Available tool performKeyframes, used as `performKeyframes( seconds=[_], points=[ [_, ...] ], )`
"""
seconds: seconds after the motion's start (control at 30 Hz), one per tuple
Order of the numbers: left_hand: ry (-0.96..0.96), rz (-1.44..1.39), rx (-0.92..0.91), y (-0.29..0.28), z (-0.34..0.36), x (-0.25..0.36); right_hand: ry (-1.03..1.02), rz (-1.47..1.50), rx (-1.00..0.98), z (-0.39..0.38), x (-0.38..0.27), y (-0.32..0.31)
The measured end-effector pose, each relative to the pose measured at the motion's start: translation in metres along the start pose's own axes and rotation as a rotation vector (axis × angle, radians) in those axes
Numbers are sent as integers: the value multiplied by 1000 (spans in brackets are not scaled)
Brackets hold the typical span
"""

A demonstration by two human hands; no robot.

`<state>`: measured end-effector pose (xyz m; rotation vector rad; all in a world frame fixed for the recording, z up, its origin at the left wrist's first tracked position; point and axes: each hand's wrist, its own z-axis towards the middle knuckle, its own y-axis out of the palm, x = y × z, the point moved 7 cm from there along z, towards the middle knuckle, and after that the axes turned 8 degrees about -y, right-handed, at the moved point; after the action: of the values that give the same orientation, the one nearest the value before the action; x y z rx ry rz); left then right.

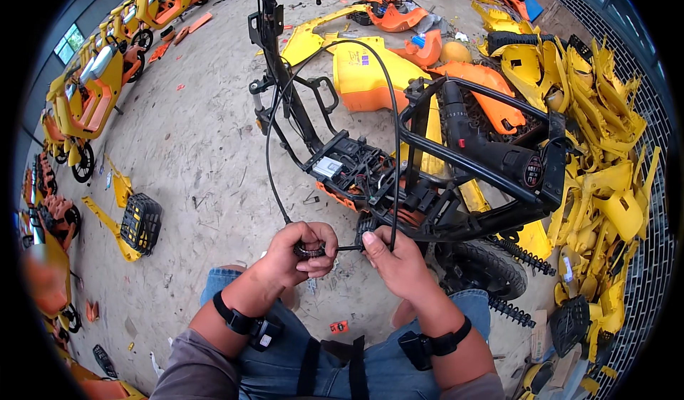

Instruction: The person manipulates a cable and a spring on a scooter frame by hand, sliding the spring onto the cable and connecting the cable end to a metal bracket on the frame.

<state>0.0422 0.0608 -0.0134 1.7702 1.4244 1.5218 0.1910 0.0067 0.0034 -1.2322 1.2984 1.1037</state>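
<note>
Our left hand [298, 249] is curled almost into a fist around a small dark coil [309, 252], and our right hand [396, 259] pinches a black cable [396, 136] between thumb and bent forefinger. A short stretch runs taut-looking between both hands; the rest arcs up ahead of them, past the steering column [273, 51]. If we pulled hard, the loop could catch on that column's brackets or, just ahead of the right hand, on the bare tubular frame [474, 163]. A loose pinch could let the springy cable whip free; a sharp bend at our right thumb could kink it. Slackening the left fingers might let the coil unwind toward the exposed electronics [342, 166] ahead.
</note>
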Motion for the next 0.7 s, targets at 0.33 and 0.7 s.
performKeyframes(
  seconds=[0.33,0.7],
  points=[
    [-24,-118,-48,-6,0,-6,14,296,26,-1,-8,6],
    [-130,-73,-202,12,1,-25,194,101,-274,-3,-18,-10]
  ],
)
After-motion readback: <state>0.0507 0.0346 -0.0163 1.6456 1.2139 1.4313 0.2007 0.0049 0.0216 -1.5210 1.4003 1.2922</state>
